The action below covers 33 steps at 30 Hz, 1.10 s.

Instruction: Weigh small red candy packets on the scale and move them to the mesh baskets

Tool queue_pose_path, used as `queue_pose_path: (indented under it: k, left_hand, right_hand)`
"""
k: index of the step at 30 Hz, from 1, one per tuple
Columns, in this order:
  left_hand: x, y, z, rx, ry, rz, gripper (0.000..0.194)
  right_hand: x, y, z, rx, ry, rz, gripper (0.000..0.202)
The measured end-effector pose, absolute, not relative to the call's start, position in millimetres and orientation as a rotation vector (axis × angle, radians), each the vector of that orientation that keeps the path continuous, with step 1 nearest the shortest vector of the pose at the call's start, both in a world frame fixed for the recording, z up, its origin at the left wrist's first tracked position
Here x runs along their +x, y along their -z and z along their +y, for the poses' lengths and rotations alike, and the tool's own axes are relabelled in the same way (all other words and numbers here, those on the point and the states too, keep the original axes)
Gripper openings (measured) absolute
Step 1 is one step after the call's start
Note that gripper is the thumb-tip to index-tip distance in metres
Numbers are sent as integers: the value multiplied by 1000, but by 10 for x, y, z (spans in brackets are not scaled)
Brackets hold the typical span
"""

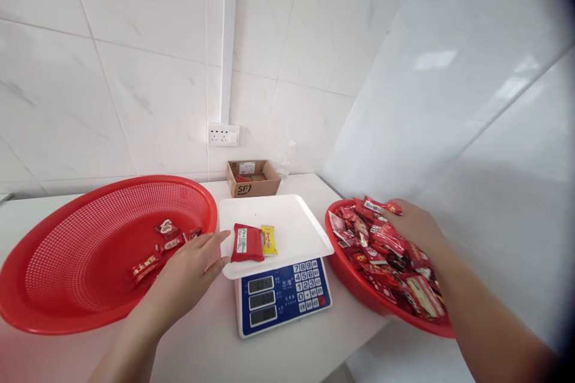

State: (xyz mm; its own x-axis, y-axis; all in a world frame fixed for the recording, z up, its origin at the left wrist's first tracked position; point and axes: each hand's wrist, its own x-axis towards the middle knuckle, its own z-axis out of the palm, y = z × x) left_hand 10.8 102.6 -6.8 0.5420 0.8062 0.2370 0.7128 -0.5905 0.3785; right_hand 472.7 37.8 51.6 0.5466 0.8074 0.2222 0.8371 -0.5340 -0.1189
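My left hand (197, 263) is open, its fingers stretched toward the left edge of the white tray (291, 221) of a digital scale (285, 296). On that tray lie a red snack packet (248, 243) and a smaller yellow packet (269, 240), side by side. At the right, a red basin (344, 278) is heaped with mostly red wrapped snacks. Over the far side of this heap, my right hand (413, 227) is closed on a red snack packet (375, 205) that sticks out to its left. Some of its fingers are hidden.
A large red perforated basket (112, 197) stands at the left with several red packets (148, 266) inside. Behind the scale are a small cardboard box (253, 187) and a clear plastic bottle (287, 160). Tiled walls close off the back and right; a socket (223, 134) is on the back wall.
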Motion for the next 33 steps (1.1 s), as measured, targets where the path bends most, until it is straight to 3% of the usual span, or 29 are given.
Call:
queue_pose_path:
  k: [7, 18, 33]
  left_hand:
    - [122, 60, 1010, 2506, -616, 1278, 42]
    - [183, 49, 933, 2537, -525, 1187, 42]
    - [190, 48, 947, 2511, -517, 1168, 42]
  right_hand:
    - [4220, -580, 410, -2464, 61, -1290, 29]
    - [2949, -214, 817, -1878, -744, -1988, 21]
    - [2945, -134, 1087, -1813, -353, -1694, 27]
